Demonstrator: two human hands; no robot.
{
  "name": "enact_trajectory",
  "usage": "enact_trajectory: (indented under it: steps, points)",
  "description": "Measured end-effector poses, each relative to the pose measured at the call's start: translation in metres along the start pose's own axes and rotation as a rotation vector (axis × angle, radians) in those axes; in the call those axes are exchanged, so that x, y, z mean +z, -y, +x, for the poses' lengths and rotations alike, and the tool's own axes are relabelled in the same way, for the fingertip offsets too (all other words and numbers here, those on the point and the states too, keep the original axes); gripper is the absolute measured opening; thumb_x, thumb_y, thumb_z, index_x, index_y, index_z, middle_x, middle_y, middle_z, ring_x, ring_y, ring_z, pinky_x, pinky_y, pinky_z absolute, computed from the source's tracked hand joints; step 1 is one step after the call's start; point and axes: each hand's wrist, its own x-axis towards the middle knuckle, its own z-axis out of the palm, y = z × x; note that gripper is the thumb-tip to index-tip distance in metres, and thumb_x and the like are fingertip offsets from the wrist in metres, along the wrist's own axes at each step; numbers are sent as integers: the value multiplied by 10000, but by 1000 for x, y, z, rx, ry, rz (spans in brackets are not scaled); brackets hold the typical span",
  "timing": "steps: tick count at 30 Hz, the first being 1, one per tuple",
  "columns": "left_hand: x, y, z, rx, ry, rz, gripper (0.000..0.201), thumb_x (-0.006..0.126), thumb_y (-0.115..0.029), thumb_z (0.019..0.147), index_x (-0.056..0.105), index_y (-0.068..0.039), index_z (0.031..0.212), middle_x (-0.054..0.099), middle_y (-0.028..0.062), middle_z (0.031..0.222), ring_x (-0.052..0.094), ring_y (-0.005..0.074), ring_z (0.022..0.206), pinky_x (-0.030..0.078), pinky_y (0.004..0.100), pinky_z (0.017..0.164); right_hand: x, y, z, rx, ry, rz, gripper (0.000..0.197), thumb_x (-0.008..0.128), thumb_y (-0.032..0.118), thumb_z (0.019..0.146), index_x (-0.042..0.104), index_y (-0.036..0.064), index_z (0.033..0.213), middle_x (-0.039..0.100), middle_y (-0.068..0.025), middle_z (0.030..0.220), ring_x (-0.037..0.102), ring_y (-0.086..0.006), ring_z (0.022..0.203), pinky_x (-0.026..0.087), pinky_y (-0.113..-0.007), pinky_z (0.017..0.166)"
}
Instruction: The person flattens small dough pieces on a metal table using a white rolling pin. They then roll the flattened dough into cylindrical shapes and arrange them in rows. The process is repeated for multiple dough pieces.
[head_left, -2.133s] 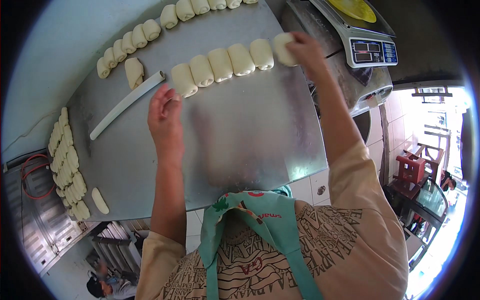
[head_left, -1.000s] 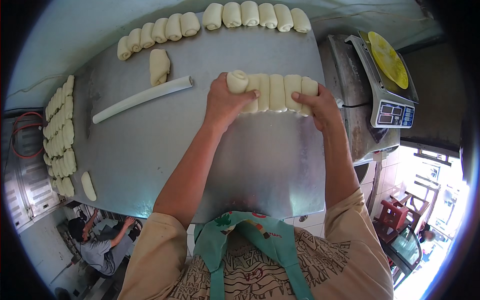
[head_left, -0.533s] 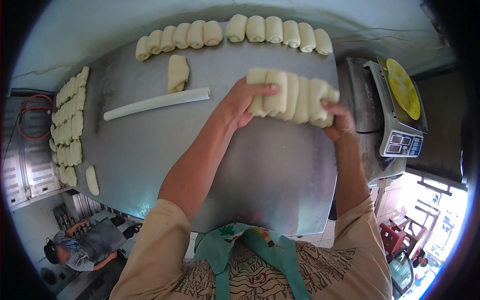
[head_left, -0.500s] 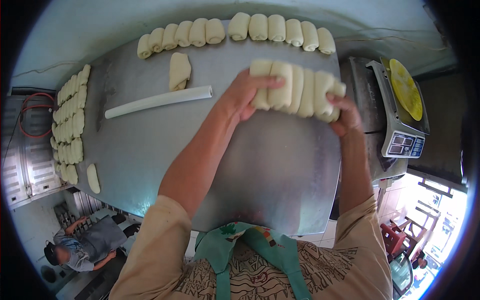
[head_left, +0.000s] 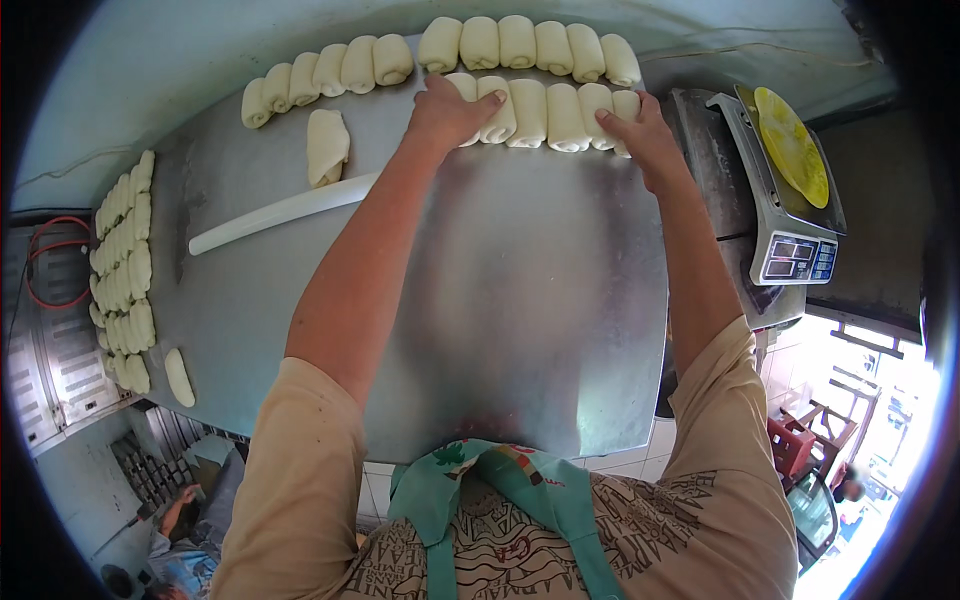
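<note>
A row of several pale dough rolls lies side by side near the far edge of the metal table. My left hand grips its left end, thumb over the top of a roll. My right hand is closed round the right end, partly hiding the last roll. Just behind it runs a second row of dough rolls. Left of my left hand lies a single folded dough piece. A white tube-like rod rests below that piece, its right end hidden behind my left forearm.
Another line of dough rolls sits at the back left. More rolls crowd the left edge, near a lone oblong dough piece. To the right stands a scale with a yellow plate. A person is at lower left.
My hands have carried the row of rolls away from me and slightly left, up against the row behind. The view has shifted, and the person at lower left has changed posture.
</note>
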Motion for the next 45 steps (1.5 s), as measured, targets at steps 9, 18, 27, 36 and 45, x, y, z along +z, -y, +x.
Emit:
enact_trajectory:
  steps: [9, 18, 27, 36, 45]
  points:
    - [34, 21, -44, 696, -250, 706, 651, 513, -558, 1019, 328, -360, 1611, 220, 133, 1692, 132, 398, 1575, 148, 634, 1235, 48, 18, -46, -585, -141, -947, 645, 582, 640, 954, 426, 423, 1541, 311, -50, 1668, 252, -464, 1522, 198, -752, 1160]
    - [19, 21, -43, 668, -290, 466, 632, 534, -471, 1023, 347, -317, 1607, 242, 146, 1690, 185, 381, 1564, 125, 615, 1247, 48, 58, -65, -496, -15, -1189, 637, 562, 664, 950, 524, 348, 1501, 348, -83, 1653, 261, -452, 1521, 221, -739, 1157]
    - [-140, 153, -170, 308, -900, -177, 598, 715, -96, 936, 490, -39, 1487, 573, 146, 1372, 578, 261, 1257, 481, 376, 1055, 246, 177, -64, -253, 437, -402, 833, 675, 649, 891, 603, -66, 1311, 699, -262, 1215, 659, -392, 1182, 505, -467, 1012]
    - [-188, 345, -383, -228, -1144, -254, 651, 734, -92, 911, 461, -29, 1498, 582, 140, 1327, 628, 204, 1078, 529, 347, 945, 330, 191, -29, -484, 440, -400, 751, 805, 311, 758, 548, -41, 1370, 709, -238, 1168, 705, -338, 1041, 552, -428, 896]
    - [-347, 485, -340, -481, -907, 480, 809, 785, -432, 819, 491, -8, 1443, 579, 233, 1368, 632, 394, 1177, 500, 509, 999, 186, 175, -211, -154, 661, 318, 542, 745, 118, 867, 535, -16, 1348, 610, -102, 1197, 599, -196, 1075, 494, -342, 938]
